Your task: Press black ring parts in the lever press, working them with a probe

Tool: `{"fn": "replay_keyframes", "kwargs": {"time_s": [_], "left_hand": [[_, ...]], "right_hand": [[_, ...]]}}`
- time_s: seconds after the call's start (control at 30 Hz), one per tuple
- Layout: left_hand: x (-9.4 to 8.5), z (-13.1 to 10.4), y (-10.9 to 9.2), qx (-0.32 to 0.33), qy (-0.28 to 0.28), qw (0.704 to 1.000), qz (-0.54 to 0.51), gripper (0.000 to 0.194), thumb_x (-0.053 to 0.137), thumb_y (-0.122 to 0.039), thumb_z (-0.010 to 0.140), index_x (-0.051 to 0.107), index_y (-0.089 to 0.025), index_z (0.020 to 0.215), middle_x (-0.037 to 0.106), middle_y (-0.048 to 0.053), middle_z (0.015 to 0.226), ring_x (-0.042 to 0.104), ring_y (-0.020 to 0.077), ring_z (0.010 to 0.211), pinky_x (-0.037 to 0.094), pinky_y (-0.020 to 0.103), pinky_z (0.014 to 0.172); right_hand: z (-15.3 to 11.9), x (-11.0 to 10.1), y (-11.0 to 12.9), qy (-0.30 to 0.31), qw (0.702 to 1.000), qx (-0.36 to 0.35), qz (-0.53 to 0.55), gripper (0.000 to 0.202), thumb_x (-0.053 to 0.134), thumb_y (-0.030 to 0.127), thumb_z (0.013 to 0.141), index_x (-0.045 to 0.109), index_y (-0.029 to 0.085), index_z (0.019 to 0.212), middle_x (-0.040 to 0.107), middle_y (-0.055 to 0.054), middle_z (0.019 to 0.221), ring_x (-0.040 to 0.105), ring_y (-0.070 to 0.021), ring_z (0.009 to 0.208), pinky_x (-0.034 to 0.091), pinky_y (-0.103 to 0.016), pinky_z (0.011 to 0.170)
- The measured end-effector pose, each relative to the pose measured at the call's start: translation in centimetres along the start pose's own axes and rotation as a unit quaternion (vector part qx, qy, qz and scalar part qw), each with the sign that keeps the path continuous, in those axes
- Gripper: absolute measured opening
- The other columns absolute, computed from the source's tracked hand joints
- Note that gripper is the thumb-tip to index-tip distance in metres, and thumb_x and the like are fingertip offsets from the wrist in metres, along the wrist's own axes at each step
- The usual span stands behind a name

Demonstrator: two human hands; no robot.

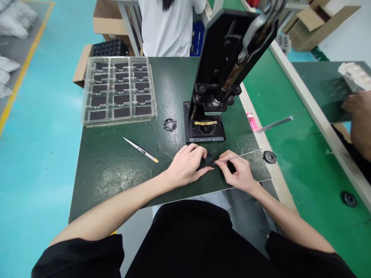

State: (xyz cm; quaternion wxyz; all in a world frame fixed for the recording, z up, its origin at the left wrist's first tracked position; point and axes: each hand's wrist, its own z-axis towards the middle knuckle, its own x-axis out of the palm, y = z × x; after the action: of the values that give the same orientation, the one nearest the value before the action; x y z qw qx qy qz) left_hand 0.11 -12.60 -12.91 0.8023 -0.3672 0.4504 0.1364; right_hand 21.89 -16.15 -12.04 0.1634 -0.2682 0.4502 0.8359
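Note:
My left hand (188,164) is closed around the edge of a small round black part (208,159), held low over the front of the table, thumb below and fingers above. My right hand (236,170) pinches a thin metal stick-like tool (246,153); one end meets the right side of the black part and the other points right. Whether this tool is tweezers or a plain rod I cannot make out. Just behind both hands stands a black hand press (204,135), with a yellow strip (205,123) across its lower fixture. The left fingers partly cover the black part.
Tweezers (140,150) and a black ring part (170,124) lie on the dark green table (116,170). A clear compartment tray (118,90) holds dark flat pieces. On the right, the green conveyor (313,154) carries black round parts (349,199). Other people sit opposite and at right.

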Motion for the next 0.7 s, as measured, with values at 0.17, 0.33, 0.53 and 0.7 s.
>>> {"fn": "replay_keyframes", "kwargs": {"time_s": [0.17,0.33,0.53,0.7], "left_hand": [[0.03,-0.05,-0.02,0.015,-0.022,0.999,0.022,0.042,0.065,-0.057,0.094,0.051,-0.019,0.1,0.066,0.005,0.093,0.065,0.0222,0.092,0.049,0.034,0.077],[0.09,-0.05,-0.23,0.019,-0.017,0.999,0.036,0.037,0.057,-0.055,0.1,0.053,-0.018,0.099,0.067,0.006,0.092,0.065,0.0226,0.094,0.049,0.034,0.078],[0.07,-0.08,-0.38,0.022,-0.008,0.999,0.038,0.037,0.053,-0.055,0.101,0.054,-0.018,0.099,0.068,0.007,0.093,0.065,0.0228,0.094,0.051,0.035,0.081],[0.07,-0.06,-0.56,0.014,0.01,0.999,0.041,0.032,0.053,-0.049,0.102,0.053,-0.018,0.1,0.068,0.007,0.095,0.064,0.0231,0.094,0.052,0.036,0.082]], "right_hand": [[0.13,0.14,0.29,0.013,1.0,-0.019,0.001,0.014,0.062,0.007,0.094,0.063,0.021,0.089,0.065,-0.001,0.074,0.064,-0.016,0.067,0.051,-0.029,0.057],[0.18,0.18,0.32,0.041,0.999,-0.031,-0.015,0.014,0.06,0.008,0.095,0.066,0.02,0.092,0.068,-0.003,0.078,0.066,-0.016,0.07,0.053,-0.029,0.06],[0.01,0.37,0.17,0.041,0.997,-0.058,-0.035,0.014,0.059,0.008,0.096,0.065,0.02,0.095,0.069,-0.004,0.081,0.067,-0.0173,0.074,0.055,-0.031,0.063],[0.18,0.62,0.6,0.045,0.996,-0.055,-0.05,0.013,0.057,0.008,0.097,0.063,0.02,0.094,0.067,-0.004,0.079,0.063,-0.0178,0.072,0.052,-0.031,0.061]]}}
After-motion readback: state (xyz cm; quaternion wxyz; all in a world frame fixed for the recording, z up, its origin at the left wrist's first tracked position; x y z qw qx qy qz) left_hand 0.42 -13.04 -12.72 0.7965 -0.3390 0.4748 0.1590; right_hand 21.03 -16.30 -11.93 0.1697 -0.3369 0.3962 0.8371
